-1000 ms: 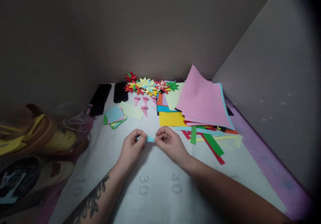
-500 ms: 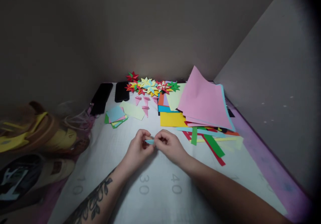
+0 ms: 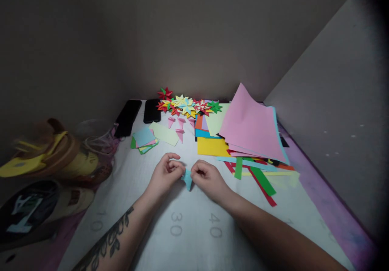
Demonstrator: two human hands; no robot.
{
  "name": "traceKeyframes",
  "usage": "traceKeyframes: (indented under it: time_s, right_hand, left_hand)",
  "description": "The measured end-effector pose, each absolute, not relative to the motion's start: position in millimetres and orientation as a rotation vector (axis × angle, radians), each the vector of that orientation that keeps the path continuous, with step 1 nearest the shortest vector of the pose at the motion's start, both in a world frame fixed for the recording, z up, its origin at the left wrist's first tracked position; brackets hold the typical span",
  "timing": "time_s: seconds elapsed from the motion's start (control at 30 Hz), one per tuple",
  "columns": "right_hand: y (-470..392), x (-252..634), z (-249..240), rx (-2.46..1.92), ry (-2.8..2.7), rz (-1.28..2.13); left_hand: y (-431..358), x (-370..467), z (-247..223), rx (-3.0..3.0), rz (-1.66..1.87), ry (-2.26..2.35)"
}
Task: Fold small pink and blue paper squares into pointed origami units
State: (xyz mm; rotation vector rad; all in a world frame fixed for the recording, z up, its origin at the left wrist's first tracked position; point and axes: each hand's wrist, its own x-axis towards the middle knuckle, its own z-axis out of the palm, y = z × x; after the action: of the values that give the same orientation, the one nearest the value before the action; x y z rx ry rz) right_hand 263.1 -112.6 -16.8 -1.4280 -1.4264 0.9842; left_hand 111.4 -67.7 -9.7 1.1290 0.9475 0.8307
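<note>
Between my two hands is a small folded piece of light blue paper (image 3: 187, 179), its narrow end pointing down toward me. The fingertips of my left hand (image 3: 166, 174) pinch its left side, with the index finger curled above. My right hand (image 3: 210, 180) grips its right edge between thumb and bent fingers. Just beyond my hands lie several small folded pink paper pieces (image 3: 180, 135). A stack of small coloured paper squares (image 3: 144, 136) is on the left, beside a pale green paper rectangle (image 3: 164, 133).
Several folded paper stars (image 3: 186, 104) line the wall. Large pink sheets (image 3: 252, 125) lie over coloured paper and strips (image 3: 264, 182) on the right. Two black phones (image 3: 129, 118) are at the back left. A pot-like container (image 3: 69, 157) and a dark cap-like item (image 3: 26, 210) stand left of the white mat (image 3: 194, 238).
The light blue paper has turned from lying sideways to pointing downward, and more of it shows. My left index finger has lifted a little. The whole view has shifted slightly.
</note>
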Motion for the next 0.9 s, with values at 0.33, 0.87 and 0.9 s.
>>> traceKeyframes:
  time_s: [0.33, 0.87, 0.9]
  right_hand:
    - [-111.5, 255.8, -22.7, -1.464, -1.340, 0.997]
    - [-54.2, 269.1, 0.9, -1.560, -1.280, 0.752]
    - [-39.2, 276.7, 0.8, -1.658, -1.321, 0.553]
  left_hand:
    - [-70.8, 110.6, -17.3, 1.277, 0.783, 1.018]
    - [-71.2, 101.3, -20.7, 1.423, 0.812, 1.032]
    - [-70.0, 100.2, -21.1, 1.437, 0.815, 1.038]
